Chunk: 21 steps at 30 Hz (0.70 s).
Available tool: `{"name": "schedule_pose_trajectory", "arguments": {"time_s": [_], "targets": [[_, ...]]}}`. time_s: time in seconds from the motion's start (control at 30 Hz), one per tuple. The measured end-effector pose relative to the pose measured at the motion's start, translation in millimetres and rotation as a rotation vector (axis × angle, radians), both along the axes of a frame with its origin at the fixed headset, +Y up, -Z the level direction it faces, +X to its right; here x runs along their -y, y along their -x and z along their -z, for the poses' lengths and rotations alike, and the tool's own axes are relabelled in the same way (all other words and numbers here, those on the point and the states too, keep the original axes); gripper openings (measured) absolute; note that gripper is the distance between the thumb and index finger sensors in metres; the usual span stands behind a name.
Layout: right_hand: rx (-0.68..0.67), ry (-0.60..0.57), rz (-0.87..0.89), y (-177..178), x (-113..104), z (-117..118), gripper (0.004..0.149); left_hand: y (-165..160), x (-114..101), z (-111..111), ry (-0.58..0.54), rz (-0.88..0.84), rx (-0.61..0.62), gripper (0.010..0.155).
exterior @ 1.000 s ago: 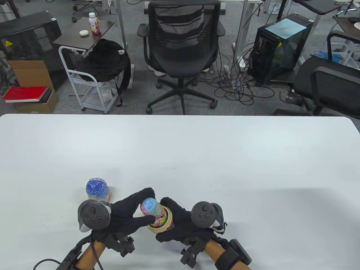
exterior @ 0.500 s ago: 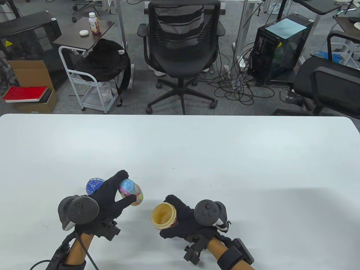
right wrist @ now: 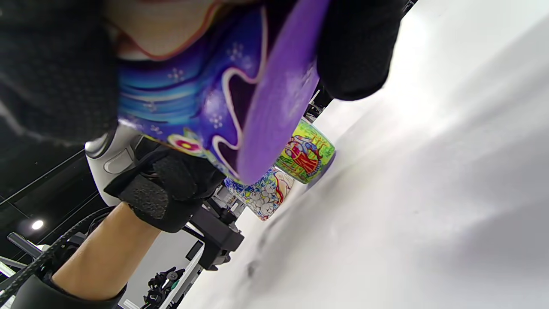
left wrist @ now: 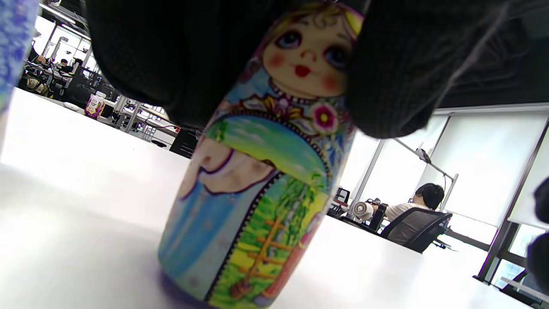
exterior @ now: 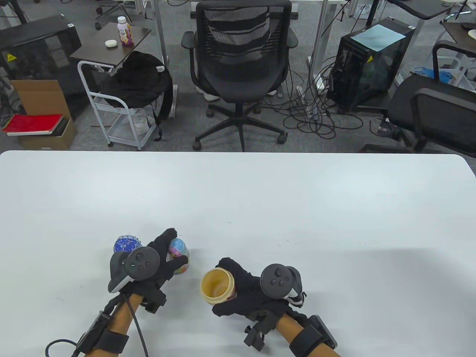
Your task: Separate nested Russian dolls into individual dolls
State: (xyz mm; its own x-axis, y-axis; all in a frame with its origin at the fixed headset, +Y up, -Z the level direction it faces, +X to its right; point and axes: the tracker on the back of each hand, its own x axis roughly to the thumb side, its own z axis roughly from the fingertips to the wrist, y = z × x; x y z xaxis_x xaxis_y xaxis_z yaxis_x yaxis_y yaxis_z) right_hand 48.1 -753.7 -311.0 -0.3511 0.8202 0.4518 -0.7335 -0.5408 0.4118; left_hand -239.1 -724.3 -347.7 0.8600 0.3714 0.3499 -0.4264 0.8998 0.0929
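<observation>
My left hand grips the head of a small colourful doll, which stands with its base on the white table, just right of a blue floral doll. In the left wrist view my fingers wrap the doll's face. My right hand holds the empty lower half of a bigger doll, open mouth up. The right wrist view shows its purple base tilted and lifted off the table, with the small doll and the blue doll beyond.
Both hands are near the table's front edge, left of centre. An office chair, a small cart and a computer tower stand on the floor beyond the far edge.
My left hand lifted the small doll out of the lower half, carried it left and stood it beside the blue doll. My right hand kept hold of the now empty half.
</observation>
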Motion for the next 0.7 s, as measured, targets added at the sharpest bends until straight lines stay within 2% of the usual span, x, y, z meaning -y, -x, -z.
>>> {"name": "schedule_pose_trajectory", "arguments": {"time_s": [0.23, 0.3, 0.37, 0.43, 0.5, 0.57, 0.63, 0.7], "targets": [[0.001, -0.002, 0.003, 0.1, -0.5, -0.6, 0.115, -3.1, 3.8, 1.8, 0.008, 0.008, 0.007, 0.083], [-0.002, -0.004, 0.003, 0.1, -0.4, -0.7, 0.115, -2.1, 3.5, 0.4, 0.044, 0.011, 0.022, 0.089], [-0.004, -0.002, 0.006, 0.0, -0.1, -0.4, 0.115, 1.9, -3.1, -4.7, 0.020, 0.004, 0.044, 0.099], [-0.001, -0.002, 0.009, -0.7, 0.0, -0.5, 0.115, 13.2, -18.1, -15.4, -0.069, 0.003, 0.028, 0.102], [0.007, -0.015, 0.006, -1.5, -1.1, -1.0, 0.115, 26.6, -27.8, -24.1, -0.146, 0.027, -0.030, 0.102], [0.012, -0.018, 0.014, -1.7, -2.6, -1.5, 0.115, 48.2, -33.3, -31.1, -0.228, 0.102, -0.144, 0.101], [0.011, -0.008, 0.024, -1.3, -2.9, -1.5, 0.115, 64.7, -30.4, -28.5, -0.215, 0.162, -0.234, 0.101], [0.009, -0.009, 0.023, -1.3, -2.2, -2.0, 0.115, 78.0, -21.4, -21.4, -0.108, 0.179, -0.273, 0.102]]}}
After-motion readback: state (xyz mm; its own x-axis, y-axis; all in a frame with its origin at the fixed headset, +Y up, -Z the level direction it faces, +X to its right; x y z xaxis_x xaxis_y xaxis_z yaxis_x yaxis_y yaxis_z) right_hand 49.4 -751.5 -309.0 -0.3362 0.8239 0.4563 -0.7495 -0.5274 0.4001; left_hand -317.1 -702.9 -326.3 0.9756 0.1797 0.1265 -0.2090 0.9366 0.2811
